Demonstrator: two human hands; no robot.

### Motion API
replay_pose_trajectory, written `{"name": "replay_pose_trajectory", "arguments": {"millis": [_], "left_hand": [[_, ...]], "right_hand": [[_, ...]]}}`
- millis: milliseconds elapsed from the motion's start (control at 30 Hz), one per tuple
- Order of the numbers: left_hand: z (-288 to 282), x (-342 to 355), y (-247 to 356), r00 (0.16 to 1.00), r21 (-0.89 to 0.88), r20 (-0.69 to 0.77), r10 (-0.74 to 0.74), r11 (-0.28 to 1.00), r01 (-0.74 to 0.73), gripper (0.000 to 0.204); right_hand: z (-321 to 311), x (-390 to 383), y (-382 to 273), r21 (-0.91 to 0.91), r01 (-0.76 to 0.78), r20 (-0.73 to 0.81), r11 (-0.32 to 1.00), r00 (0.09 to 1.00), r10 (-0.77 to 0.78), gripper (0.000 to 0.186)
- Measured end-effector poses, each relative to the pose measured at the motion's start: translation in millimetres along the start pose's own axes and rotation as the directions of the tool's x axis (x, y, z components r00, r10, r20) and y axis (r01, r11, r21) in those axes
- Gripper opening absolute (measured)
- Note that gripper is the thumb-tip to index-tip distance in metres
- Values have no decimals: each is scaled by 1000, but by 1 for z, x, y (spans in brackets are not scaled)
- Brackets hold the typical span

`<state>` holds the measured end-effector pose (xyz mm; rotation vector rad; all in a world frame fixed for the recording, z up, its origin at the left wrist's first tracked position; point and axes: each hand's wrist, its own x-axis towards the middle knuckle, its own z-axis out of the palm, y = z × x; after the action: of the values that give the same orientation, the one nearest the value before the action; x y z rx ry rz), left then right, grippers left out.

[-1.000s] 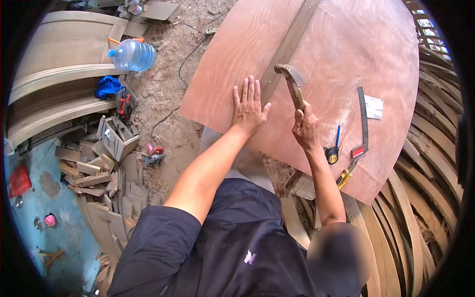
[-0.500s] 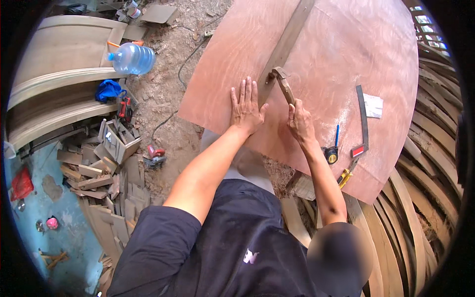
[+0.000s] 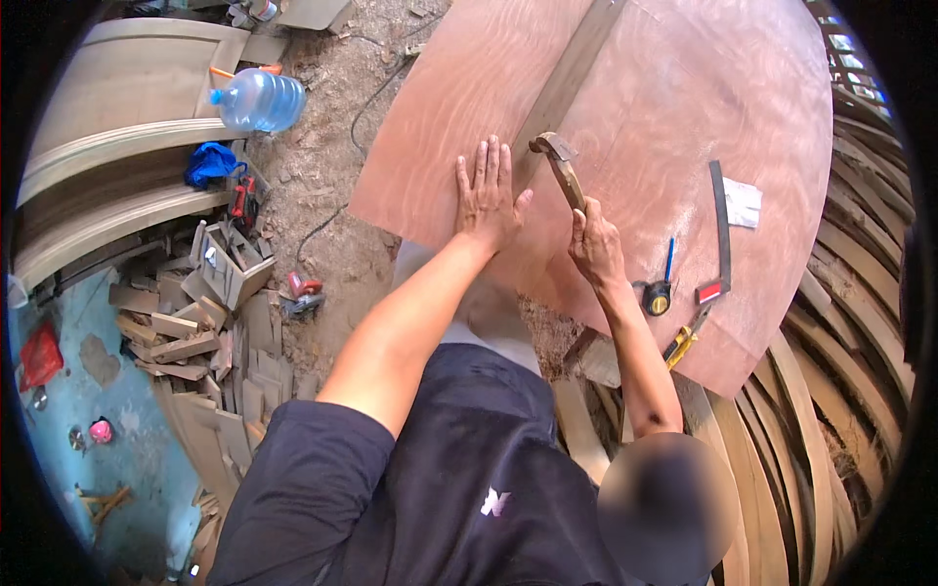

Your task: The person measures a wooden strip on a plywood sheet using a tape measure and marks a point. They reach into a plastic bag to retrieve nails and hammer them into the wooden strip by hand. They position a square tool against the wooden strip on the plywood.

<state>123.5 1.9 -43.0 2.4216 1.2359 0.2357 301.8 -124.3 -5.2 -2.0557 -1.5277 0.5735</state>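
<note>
A large reddish plywood sheet [image 3: 430,146] lies in front of me, with a long, narrow wooden strip [image 3: 583,70] running across it. My left hand [image 3: 489,207] lies flat near the strip's near end, fingers stretched out and thumb spread. My right hand [image 3: 597,244] is wrapped round the wooden handle of a hammer [image 3: 566,182]. The hammer's head is over the strip, just ahead and to the right of my left hand. I cannot tell whether it touches the wood, and no nail can be made out.
Right of my right hand lie a tape measure [image 3: 657,299], blue pencil [image 3: 670,258], dark square [image 3: 721,220], paper [image 3: 743,204] and yellow-handled tool [image 3: 682,344]. Curved planks [image 3: 831,449] fill the right side. At left are scrap wood [image 3: 186,337], a water bottle [image 3: 262,101] and a cable [image 3: 327,220].
The whole view has shifted slightly, so the sheet and tools sit a little higher. The hammer head has moved slightly toward me relative to the strip. Both hands keep their pose.
</note>
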Motion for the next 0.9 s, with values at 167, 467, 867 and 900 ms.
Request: {"name": "replay_pose_trajectory", "arguments": {"millis": [167,467,867,900], "left_hand": [[-5,-1,-1,1000,28,12,-2,1000,2,90],[-3,-2,-1,1000,33,15,-6,999,5,90],[-2,-2,2,1000,16,16,4,1000,-4,89],[2,-5,1,1000,8,13,-7,1000,6,89]], "right_hand": [[-38,6,-54,133,111,-271,985,960,-71,25],[-39,-4,-46,113,95,-251,989,966,-64,31],[-12,-6,-27,42,4,-118,999,993,1,22],[2,-5,-5,-58,-43,99,997,994,49,21]]}}
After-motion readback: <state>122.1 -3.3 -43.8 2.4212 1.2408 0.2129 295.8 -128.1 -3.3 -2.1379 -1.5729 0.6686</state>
